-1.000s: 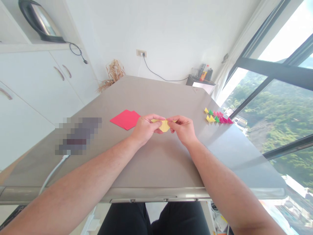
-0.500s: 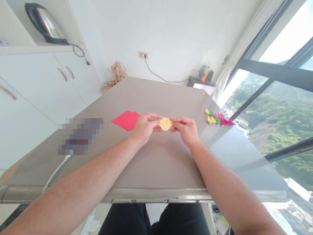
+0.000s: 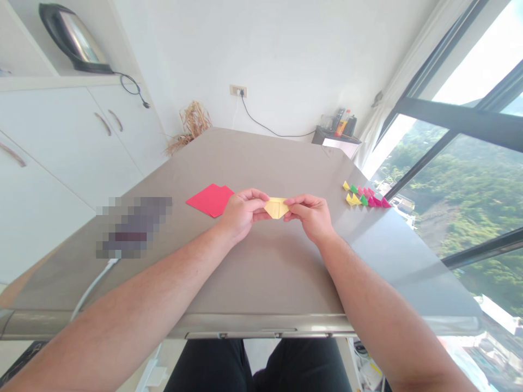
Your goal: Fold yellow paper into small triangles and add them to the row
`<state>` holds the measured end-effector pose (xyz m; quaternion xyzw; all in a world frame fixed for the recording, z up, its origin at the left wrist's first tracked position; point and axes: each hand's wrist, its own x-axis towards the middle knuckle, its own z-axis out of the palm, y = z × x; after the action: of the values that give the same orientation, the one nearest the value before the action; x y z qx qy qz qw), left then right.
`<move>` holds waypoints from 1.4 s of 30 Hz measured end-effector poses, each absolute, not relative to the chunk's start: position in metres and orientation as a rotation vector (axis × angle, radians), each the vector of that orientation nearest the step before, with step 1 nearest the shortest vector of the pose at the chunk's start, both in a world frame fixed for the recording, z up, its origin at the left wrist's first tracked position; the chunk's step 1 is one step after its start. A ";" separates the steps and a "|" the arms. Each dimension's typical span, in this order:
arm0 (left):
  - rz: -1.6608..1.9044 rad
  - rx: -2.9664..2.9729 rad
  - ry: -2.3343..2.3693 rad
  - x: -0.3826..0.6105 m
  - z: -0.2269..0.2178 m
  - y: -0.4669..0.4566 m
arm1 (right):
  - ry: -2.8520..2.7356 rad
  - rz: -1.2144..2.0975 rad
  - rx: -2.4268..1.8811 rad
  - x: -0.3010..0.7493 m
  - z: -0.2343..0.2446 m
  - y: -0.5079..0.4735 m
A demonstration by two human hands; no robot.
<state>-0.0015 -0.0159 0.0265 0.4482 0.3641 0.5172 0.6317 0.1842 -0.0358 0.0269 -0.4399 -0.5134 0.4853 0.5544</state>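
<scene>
My left hand [image 3: 241, 215] pinches the left end of the small folded yellow paper piece [image 3: 277, 207] between thumb and fingers, and my right hand [image 3: 310, 215] pinches its right end likewise, holding it just above the grey tabletop [image 3: 265, 261]. I judge the fold comes out clean with both pinches close to the crease and the edges lined up before pressing. The flat red paper sheets [image 3: 209, 199] lie just left of my left hand and the row of small yellow, green and pink folded paper pieces [image 3: 365, 198] sits well to the right, neither in the way.
</scene>
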 end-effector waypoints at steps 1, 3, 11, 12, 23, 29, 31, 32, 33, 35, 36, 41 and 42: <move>1.187 1.028 0.827 -0.002 0.026 -0.016 | -1.217 1.152 -1.036 0.185 0.027 -0.035; 1.197 1.038 0.814 -0.002 0.026 -0.015 | -1.219 1.162 -1.029 0.186 0.026 -0.035; 1.246 1.126 0.837 0.001 0.022 -0.018 | -1.304 1.060 -1.089 0.187 0.023 -0.035; 1.257 1.139 0.851 0.002 0.022 -0.018 | -1.332 1.027 -1.108 0.187 0.023 -0.035; 1.388 1.241 0.950 0.006 0.019 -0.018 | -1.386 0.984 -1.105 0.186 0.020 -0.035; 1.450 1.355 1.016 0.004 0.018 -0.016 | -1.264 1.092 -0.978 0.184 0.025 -0.035; 1.451 1.369 1.020 0.003 0.018 -0.016 | -1.241 1.142 -0.957 0.183 0.027 -0.036; 1.453 1.368 1.020 0.002 0.018 -0.016 | -1.239 1.159 -0.952 0.182 0.027 -0.036; 1.459 1.365 1.022 0.002 0.018 -0.016 | -1.238 1.169 -0.949 0.182 0.027 -0.036; 1.475 1.362 1.032 0.001 0.019 -0.016 | -1.238 1.174 -0.958 0.183 0.027 -0.036; 1.482 1.363 1.037 0.001 0.019 -0.016 | -1.241 1.174 -0.972 0.183 0.026 -0.036; 1.477 1.415 1.055 0.000 0.021 -0.018 | -1.252 1.184 -1.039 0.183 0.025 -0.036; 1.475 1.424 1.058 0.000 0.021 -0.019 | -1.250 1.183 -1.039 0.183 0.025 -0.036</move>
<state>-0.0004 -0.0188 0.0215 0.5644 0.4191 0.5845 0.4052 0.1833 -0.0360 0.0255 -0.4363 -0.5248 0.4970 0.5360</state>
